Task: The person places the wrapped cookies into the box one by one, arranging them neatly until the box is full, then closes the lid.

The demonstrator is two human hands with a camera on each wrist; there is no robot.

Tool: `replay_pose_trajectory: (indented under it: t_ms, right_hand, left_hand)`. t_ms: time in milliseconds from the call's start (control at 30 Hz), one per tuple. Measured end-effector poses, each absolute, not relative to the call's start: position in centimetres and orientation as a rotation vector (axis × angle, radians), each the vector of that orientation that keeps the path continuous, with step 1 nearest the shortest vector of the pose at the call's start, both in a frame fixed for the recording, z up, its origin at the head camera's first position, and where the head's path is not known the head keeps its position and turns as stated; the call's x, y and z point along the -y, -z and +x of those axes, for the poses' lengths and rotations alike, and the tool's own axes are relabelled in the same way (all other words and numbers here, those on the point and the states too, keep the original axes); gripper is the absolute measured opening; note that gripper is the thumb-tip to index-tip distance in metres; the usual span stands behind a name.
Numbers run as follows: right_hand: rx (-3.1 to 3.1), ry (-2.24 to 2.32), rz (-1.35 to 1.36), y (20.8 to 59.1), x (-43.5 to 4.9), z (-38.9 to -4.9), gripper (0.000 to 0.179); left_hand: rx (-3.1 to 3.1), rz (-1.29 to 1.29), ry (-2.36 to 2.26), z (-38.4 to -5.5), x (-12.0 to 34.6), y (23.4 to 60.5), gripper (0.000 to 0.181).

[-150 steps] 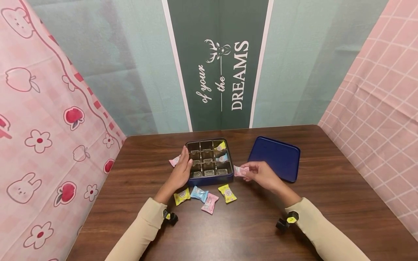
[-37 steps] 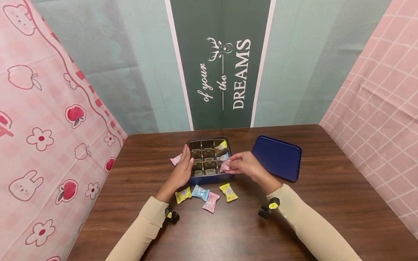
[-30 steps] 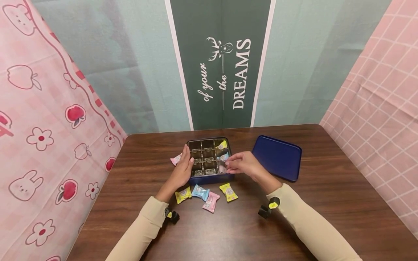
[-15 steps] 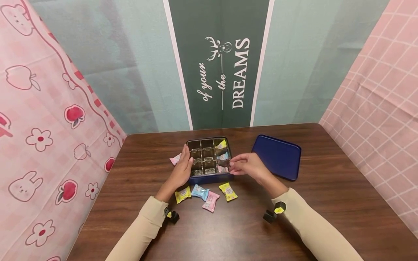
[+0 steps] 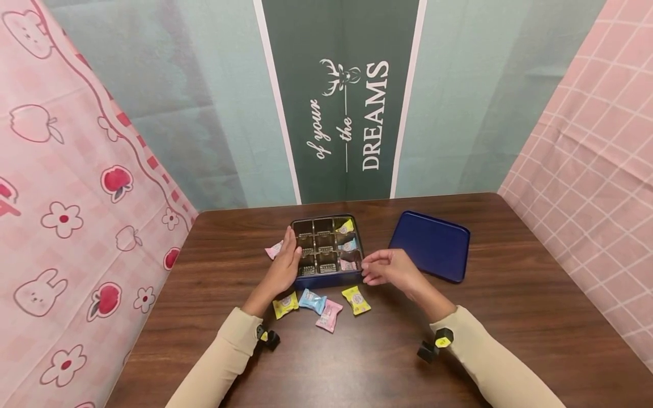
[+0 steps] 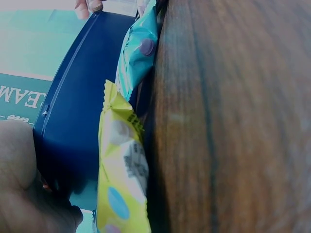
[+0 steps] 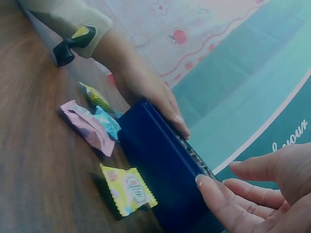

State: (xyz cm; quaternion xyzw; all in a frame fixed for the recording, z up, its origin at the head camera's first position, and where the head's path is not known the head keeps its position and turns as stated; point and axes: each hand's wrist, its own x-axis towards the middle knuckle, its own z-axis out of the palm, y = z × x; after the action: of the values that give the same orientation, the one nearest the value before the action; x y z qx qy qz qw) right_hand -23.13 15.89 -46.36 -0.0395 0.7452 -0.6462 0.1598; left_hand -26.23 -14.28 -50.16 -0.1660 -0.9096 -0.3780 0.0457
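Observation:
A dark blue tin (image 5: 330, 280) with a divided plastic tray stands on the table. Down its right column sit a yellow wrapped candy (image 5: 346, 226), a blue wrapped candy (image 5: 349, 245) and, nearest the front, a pink wrapped candy (image 5: 348, 264). Straight fingers of my left hand (image 5: 280, 270) rest along the tin's left side. At the front right corner, my right hand (image 5: 395, 272) has its fingers loosely bent with nothing between them, fingertips right at the rim. In the right wrist view its thumb and fingers (image 7: 212, 193) are apart beside the tin (image 7: 155, 160).
In front of the tin lie a yellow candy (image 5: 285, 305), a blue candy (image 5: 312, 301), a pink candy (image 5: 329, 315) and another yellow candy (image 5: 356, 300). A further pink candy (image 5: 274, 249) pokes out behind the left hand. The blue lid (image 5: 433, 245) lies at the right.
My right hand carried the pink candy from beside the tin into the front right compartment, let go of it, and drew back rightward to the rim. My left hand stayed against the tin.

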Motion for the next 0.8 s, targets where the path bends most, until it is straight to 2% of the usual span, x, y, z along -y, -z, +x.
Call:
replay_pose_trajectory:
  t_ms: [133,433,800]
  right_hand:
    - [-2.137,1.836,-0.123,46.8,-15.9,-22.8,0.032]
    - [-2.202,1.788,-0.162,47.4,-15.7,-21.9,0.018]
    - [-2.407,1.603,-0.339,48.7,-15.0,-20.6,0.014]
  left_hand:
    - [2.772,-0.498,1.162,-26.2,14.3,50.0,0.060]
    - [2.794,-0.483,1.171,-25.9,14.3,50.0,0.060]
    - [2.788,-0.481,1.157,-25.9,14.2,50.0,0.061]
